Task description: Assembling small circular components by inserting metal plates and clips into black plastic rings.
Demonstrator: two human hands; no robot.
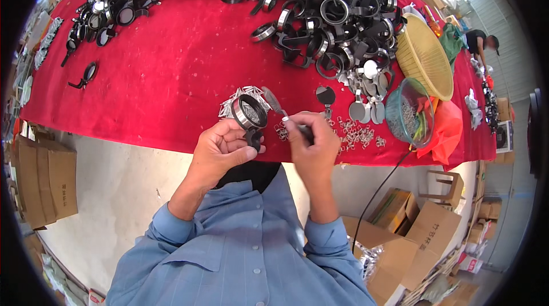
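My left hand (216, 148) grips a black ring with a silver band (238, 114) by its short black handle, holding the ring tilted above the table's near edge. Between the thumb and fingers of my right hand (315, 144) is a round grey metal lid (271, 100) by its narrow tab, close beside the ring. Behind the ring lies a pile of thin silver pins (228, 106). Small metal clips (357, 135) are scattered to the right of my right hand. A loose round lid (325, 95) lies beyond that hand.
A large heap of black and silver rings (334, 11) covers the back; lidded pieces (108, 14) lie far left. At right stand a clear bowl (394, 112), a yellow basket (428, 57) and an orange bag (446, 134). Cardboard boxes (426, 237) sit below; another person (477, 43) stands far right.
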